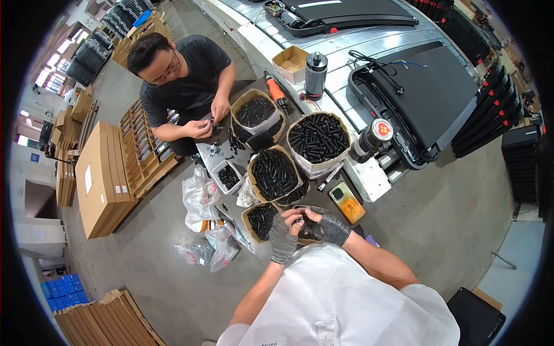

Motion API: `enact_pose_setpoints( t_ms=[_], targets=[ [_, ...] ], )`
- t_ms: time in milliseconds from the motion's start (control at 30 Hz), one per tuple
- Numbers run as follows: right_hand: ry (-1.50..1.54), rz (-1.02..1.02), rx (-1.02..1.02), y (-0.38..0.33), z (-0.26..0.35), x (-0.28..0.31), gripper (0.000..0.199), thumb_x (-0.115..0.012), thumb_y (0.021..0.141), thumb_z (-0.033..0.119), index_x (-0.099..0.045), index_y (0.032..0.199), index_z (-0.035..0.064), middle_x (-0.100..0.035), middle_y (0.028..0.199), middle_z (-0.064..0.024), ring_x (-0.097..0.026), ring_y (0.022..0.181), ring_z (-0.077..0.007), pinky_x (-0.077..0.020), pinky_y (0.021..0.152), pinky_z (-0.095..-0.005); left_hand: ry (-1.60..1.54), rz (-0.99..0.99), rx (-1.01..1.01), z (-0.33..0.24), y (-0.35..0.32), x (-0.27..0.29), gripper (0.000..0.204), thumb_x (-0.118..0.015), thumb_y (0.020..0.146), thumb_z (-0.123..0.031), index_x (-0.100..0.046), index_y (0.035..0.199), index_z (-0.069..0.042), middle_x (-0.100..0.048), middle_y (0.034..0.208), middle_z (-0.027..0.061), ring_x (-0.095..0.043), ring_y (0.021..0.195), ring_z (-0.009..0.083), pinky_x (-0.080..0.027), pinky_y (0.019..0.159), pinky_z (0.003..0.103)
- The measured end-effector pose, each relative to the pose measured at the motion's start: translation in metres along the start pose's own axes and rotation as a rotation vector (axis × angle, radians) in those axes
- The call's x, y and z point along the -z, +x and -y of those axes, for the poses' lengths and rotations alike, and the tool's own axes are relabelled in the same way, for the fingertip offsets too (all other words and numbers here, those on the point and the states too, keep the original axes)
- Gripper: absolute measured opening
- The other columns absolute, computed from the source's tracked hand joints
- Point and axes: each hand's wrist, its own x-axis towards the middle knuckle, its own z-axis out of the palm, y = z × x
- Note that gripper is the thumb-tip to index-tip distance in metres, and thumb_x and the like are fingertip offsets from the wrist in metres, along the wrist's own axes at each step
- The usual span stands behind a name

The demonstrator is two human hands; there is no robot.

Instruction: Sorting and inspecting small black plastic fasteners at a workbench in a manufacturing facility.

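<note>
Both my hands wear grey fingerless gloves and meet close to my body at the table's near edge. The fingers of my left hand point(284, 237) are bent in a pinch. My right hand point(330, 227) is closed beside it, thumb and fingertips almost touching the left ones. Whatever lies between the fingers is too small and covered to make out. Beneath them a container point(307, 230) is partly hidden. Just left stands a carton of black parts point(262, 221); beyond is a fuller box of short black rod-like parts point(273, 173).
Further boxes of black parts point(319, 138), a white tray point(228, 176), an orange-and-black power tool point(277, 92) and a phone point(347, 203) crowd the table. Across it, a co-worker point(184, 86) handles small parts. A roller conveyor point(398, 40) carries black panels point(421, 86). Plastic bags point(202, 199) hang left.
</note>
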Motion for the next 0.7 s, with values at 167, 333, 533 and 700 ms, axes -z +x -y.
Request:
enact_pose_setpoints(
  t_ms=[167,333,533,700],
  targets=[
    [-0.068,-0.056,-0.011,0.002,-0.017,0.026,0.049,-0.050,0.098,0.038,-0.046,0.129,0.0008,-0.056,0.114,-0.0056,-0.055,0.105,-0.0136,-0.0461,0.093,-0.0292,0.006,-0.022,-0.011,0.008,0.001,-0.003,0.018,-0.067,0.085,-0.010,-0.067,0.102,-0.007,-0.056,0.124,0.0106,-0.059,0.105,0.0239,-0.047,0.087,0.033],
    [-0.154,-0.284,0.028,0.005,-0.030,0.040,0.035,-0.050,0.099,0.036,-0.057,0.117,0.0066,-0.060,0.104,-0.0016,-0.057,0.094,-0.0108,-0.0483,0.084,-0.0263,0.159,-0.001,0.008,0.002,0.004,0.000,0.020,-0.067,0.086,-0.018,-0.067,0.103,-0.008,-0.054,0.125,0.0120,-0.051,0.115,0.0288,-0.039,0.098,0.039],
    [-0.235,-0.303,0.079,0.007,-0.028,0.033,0.031,-0.051,0.099,0.031,-0.060,0.114,0.0055,-0.062,0.099,-0.0003,-0.057,0.090,-0.0093,-0.0477,0.080,-0.0259,0.285,0.008,0.007,-0.004,0.007,0.003,0.021,-0.065,0.086,-0.021,-0.069,0.102,-0.009,-0.054,0.113,0.0119,-0.049,0.108,0.0278,-0.040,0.092,0.040],
    [-0.440,-0.444,0.115,0.008,-0.040,0.052,0.030,-0.054,0.097,0.029,-0.064,0.109,0.0035,-0.064,0.093,0.0002,-0.057,0.085,-0.0089,-0.0482,0.076,-0.0253,0.399,-0.007,-0.084,-0.011,0.011,0.001,0.017,-0.066,0.084,-0.014,-0.069,0.100,-0.009,-0.058,0.097,0.0119,-0.057,0.092,0.0284,-0.046,0.080,0.039]
  ],
)
